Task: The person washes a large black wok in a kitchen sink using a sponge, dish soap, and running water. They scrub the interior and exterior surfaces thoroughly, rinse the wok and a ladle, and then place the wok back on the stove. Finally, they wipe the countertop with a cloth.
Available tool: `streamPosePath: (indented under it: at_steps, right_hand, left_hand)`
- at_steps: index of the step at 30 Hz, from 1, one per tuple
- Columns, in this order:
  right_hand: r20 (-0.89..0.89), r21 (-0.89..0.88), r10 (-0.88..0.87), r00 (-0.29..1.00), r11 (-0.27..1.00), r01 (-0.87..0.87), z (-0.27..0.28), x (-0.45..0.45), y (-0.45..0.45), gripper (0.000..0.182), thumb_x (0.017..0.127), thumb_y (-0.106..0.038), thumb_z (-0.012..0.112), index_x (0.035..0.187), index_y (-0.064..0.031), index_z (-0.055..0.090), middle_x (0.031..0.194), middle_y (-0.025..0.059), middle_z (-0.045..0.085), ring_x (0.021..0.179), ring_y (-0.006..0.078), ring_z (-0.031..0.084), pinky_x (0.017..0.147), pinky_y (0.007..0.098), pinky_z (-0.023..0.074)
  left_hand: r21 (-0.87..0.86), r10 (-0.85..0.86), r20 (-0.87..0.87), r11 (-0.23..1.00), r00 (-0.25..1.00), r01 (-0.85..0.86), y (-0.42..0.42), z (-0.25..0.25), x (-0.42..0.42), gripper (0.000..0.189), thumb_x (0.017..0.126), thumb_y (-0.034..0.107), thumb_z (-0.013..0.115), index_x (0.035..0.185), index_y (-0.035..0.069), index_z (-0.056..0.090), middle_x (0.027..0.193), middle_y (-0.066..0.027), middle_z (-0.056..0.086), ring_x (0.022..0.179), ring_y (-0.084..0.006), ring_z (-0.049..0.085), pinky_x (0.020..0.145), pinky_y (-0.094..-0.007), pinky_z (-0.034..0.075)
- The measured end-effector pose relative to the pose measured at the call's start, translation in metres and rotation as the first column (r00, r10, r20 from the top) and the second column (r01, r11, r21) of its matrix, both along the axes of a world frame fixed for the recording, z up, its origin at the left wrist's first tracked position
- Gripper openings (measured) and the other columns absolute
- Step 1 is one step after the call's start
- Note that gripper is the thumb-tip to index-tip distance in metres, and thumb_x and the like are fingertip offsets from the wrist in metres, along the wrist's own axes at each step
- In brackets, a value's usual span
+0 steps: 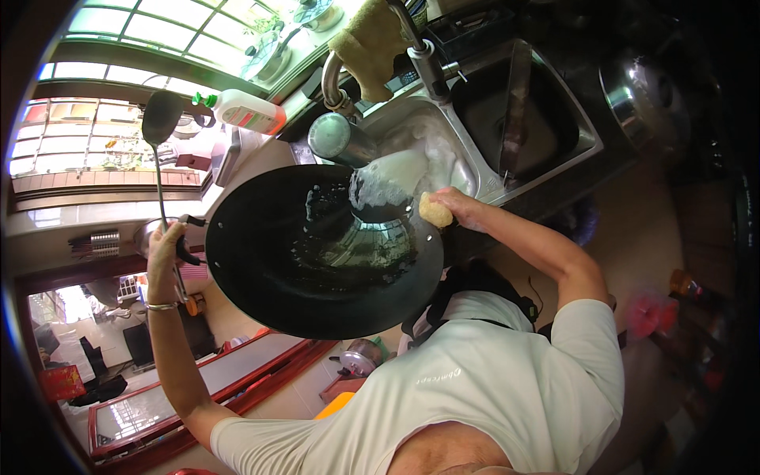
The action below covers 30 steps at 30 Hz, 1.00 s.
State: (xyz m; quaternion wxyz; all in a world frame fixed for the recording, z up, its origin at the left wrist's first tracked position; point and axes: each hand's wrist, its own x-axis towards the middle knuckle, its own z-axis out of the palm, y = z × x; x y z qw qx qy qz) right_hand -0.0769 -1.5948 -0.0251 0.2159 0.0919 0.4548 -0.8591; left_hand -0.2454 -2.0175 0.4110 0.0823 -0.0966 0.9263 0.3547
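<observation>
A large dark wok [267, 267] spans the middle of the view, wet inside, with foam near the sink side. My left hand [164, 246] is closed around the long handle of a ladle [162, 116], whose bowl points up. That hand is also beside the wok's black side handle [189, 254]; whether it grips this too is hidden. My right hand [460, 208] holds a pale yellow sponge [435, 211] at the wok's opposite rim, near two rivets. The sink's left basin [466, 157] holds white suds and cloudy water beyond the wok.
A metal faucet [428, 68] stands between the basins. A dark bar lies across the right basin [561, 127]. A metal cylinder [335, 139], a soap bottle [249, 111] and a draped cloth [368, 47] are behind the wok. Lidded pots [267, 56] line the windowsill.
</observation>
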Motion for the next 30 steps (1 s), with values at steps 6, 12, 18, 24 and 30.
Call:
streamPosePath:
  at_steps: [6,12,18,24,30]
  right_hand:
    - [-0.25,-0.247,0.048,0.967,0.963,-0.112,0.011,0.006,-0.032,0.023,0.092,-0.024,0.059,0.1,-0.0033,0.065,0.093,0.0033,0.066,0.085,0.0133,0.064,0.072,0.0287,0.0494]
    - [0.005,-0.274,0.065,0.998,0.96,-0.061,0.012,0.005,-0.07,0.023,0.09,-0.028,0.06,0.091,-0.0066,0.068,0.086,-0.0012,0.065,0.076,0.009,0.062,0.063,0.027,0.0459]
    - [0.087,-0.282,0.002,0.996,0.959,0.022,0.019,0.01,-0.073,0.02,0.091,-0.024,0.057,0.094,-0.0072,0.067,0.088,0.0007,0.067,0.079,0.0109,0.063,0.067,0.0274,0.049]
    - [0.031,0.163,-0.358,0.933,0.923,0.349,0.025,0.002,-0.029,0.021,0.089,-0.023,0.056,0.089,-0.0041,0.065,0.081,0.004,0.066,0.073,0.0115,0.062,0.063,0.0295,0.0493]
    - [-0.221,0.459,-0.557,0.8,0.664,0.59,0.041,-0.051,0.052,0.025,0.087,-0.027,0.058,0.08,-0.0032,0.06,0.071,0.003,0.062,0.066,0.0105,0.057,0.06,0.0303,0.0474]
  left_hand:
    - [-0.109,0.008,-0.061,0.994,0.998,-0.015,0.025,0.056,0.003,0.015,0.085,0.018,0.067,0.084,0.007,0.057,0.056,0.0033,0.052,0.039,-0.0034,0.044,0.035,-0.018,0.032]
    - [-0.312,-0.128,-0.001,0.942,0.992,0.121,0.059,0.106,0.009,0.022,0.084,0.022,0.067,0.07,0.006,0.06,0.055,-0.0012,0.057,0.04,-0.0059,0.048,0.036,-0.0196,0.036]
    - [-0.305,-0.157,0.12,0.934,0.98,0.187,0.09,0.112,0.017,0.023,0.085,0.02,0.066,0.072,0.002,0.063,0.059,-0.0052,0.062,0.044,-0.0079,0.055,0.038,-0.019,0.041]
    - [-0.193,-0.079,0.042,0.978,0.996,0.086,0.001,0.035,0.027,0.024,0.084,0.03,0.071,0.074,0.008,0.065,0.063,0.0005,0.063,0.043,-0.0017,0.043,0.036,-0.0174,0.027]
    - [0.041,-0.024,0.023,0.999,0.999,0.023,-0.009,-0.071,0.051,0.02,0.085,0.023,0.068,0.074,0.007,0.066,0.062,0.0042,0.058,0.043,-0.0016,0.04,0.04,-0.0191,0.029]
